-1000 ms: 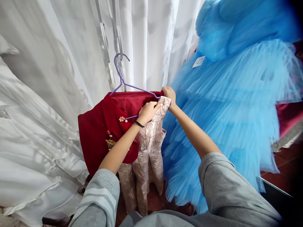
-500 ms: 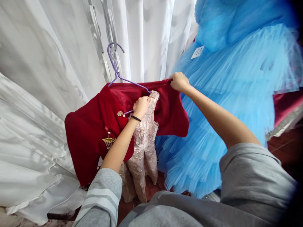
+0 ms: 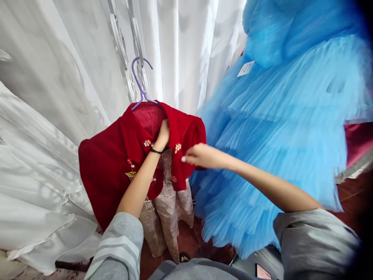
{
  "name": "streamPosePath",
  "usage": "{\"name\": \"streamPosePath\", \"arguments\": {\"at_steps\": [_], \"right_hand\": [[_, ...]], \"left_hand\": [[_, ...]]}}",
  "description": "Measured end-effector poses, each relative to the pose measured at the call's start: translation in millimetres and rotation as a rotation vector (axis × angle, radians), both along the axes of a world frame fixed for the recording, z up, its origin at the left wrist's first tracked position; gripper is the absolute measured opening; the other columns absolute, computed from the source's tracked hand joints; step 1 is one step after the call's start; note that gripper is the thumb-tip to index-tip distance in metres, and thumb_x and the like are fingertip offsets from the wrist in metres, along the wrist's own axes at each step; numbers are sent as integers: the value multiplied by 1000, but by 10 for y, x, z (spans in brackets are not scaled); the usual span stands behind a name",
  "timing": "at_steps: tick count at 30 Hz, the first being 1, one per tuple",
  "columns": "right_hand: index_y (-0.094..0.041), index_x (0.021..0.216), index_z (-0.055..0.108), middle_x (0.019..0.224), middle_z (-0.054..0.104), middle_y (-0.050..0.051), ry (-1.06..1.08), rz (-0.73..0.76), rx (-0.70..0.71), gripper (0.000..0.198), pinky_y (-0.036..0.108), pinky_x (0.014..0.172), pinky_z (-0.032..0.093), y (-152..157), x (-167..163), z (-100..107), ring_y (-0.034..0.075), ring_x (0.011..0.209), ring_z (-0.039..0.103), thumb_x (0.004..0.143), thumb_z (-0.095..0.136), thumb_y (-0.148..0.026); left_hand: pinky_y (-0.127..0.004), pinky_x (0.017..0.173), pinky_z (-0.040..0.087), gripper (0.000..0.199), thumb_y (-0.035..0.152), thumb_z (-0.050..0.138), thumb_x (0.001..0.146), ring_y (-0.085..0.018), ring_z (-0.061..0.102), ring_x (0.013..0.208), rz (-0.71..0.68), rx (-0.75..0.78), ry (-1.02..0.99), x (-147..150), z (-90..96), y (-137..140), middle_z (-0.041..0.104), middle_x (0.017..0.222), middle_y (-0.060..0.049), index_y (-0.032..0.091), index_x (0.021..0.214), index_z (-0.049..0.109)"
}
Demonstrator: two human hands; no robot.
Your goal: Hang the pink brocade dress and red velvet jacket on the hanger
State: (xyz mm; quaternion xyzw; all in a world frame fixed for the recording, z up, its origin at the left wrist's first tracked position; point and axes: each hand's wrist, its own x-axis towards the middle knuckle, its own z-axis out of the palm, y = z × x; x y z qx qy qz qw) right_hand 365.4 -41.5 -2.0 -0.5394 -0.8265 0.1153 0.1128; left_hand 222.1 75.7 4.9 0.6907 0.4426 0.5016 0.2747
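A red velvet jacket (image 3: 101, 167) hangs on a purple hanger (image 3: 142, 93), with its front parted. Under it shows a pale pink-gold brocade garment (image 3: 166, 202). My left hand (image 3: 163, 134) reaches into the jacket's neck opening, its fingertips hidden behind the lapel. A bit of purple bar beside it suggests it still grips the hanger. Just right of the jacket's right front edge, my right hand (image 3: 201, 155) is in the air, slightly blurred, fingers loosely extended, with nothing visible in it. Flower-shaped buttons (image 3: 178, 147) and a gold fan-shaped pendant (image 3: 130, 175) decorate the jacket.
A metal rack strip (image 3: 140, 35) bears the hanger hook. White draped fabric (image 3: 43, 97) fills the back and left. At the right stands a layered blue tulle dress (image 3: 262, 147) with a white tag (image 3: 245, 68). Low down lies a phone (image 3: 263, 272), near reddish floor tiles (image 3: 201, 241).
My right hand has let go of the jacket's right side and moved down and left. That side now drapes over the hanger and the brocade garment's shoulder, covering my left fingertips.
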Motion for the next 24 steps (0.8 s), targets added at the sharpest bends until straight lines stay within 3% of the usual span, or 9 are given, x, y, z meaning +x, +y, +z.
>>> {"name": "streamPosePath", "arguments": {"at_steps": [4,7,9,12,14,17,20,22,24], "right_hand": [[-18,94,63,90,70,11,162,-243,437,30,36,72,45,307,220,106,24,82,64,96,44,-42],[-16,117,61,116,67,15,210,-155,667,37,43,89,50,516,209,76,29,106,62,93,45,-40],[-15,134,54,133,59,17,211,-60,788,49,49,103,45,672,171,74,32,122,54,92,44,-38],[-17,150,38,151,46,15,171,63,820,63,55,116,34,866,70,126,33,138,42,93,43,-43],[-20,156,29,160,33,12,121,91,802,70,58,120,26,927,-58,118,34,146,30,93,42,-49],[-18,159,22,166,17,14,68,59,788,78,64,121,15,917,-328,-68,40,153,11,93,43,-54],[-17,158,26,167,13,13,30,116,748,75,68,119,14,811,-554,-418,43,154,-2,93,45,-49],[-18,157,26,166,16,13,41,153,742,72,66,119,19,691,-619,-676,41,154,0,93,45,-44],[-16,156,26,163,22,17,136,83,813,70,62,117,27,547,-626,-928,38,153,12,95,45,-42]], "left_hand": [[-26,80,55,42,32,26,100,-15,69,88,-1,65,-152,-141,50,-282,73,99,-7,17,107,65],[-28,84,55,31,35,45,95,-17,70,92,47,193,-56,-305,94,-629,73,99,-9,15,102,67],[-29,92,54,27,31,49,93,-19,68,101,209,368,76,-508,164,-817,72,107,-9,16,105,68],[-37,109,43,32,31,44,95,-24,59,121,604,551,306,-940,279,-903,66,126,-9,20,117,65],[-42,112,38,38,39,44,96,-28,54,128,778,491,478,-1214,291,-836,64,130,-12,20,125,61],[-44,107,40,50,50,41,96,-34,57,121,852,302,676,-1433,163,-685,67,119,-18,16,126,59],[-46,113,33,58,52,40,96,-34,53,126,910,321,737,-1434,-62,-634,62,128,-21,12,136,52],[-46,120,23,63,49,38,97,-32,42,138,918,401,739,-1403,-243,-688,51,145,-21,11,147,40],[-48,123,16,67,49,37,97,-32,30,147,912,472,700,-1392,-475,-795,38,156,-21,10,152,31]]}}
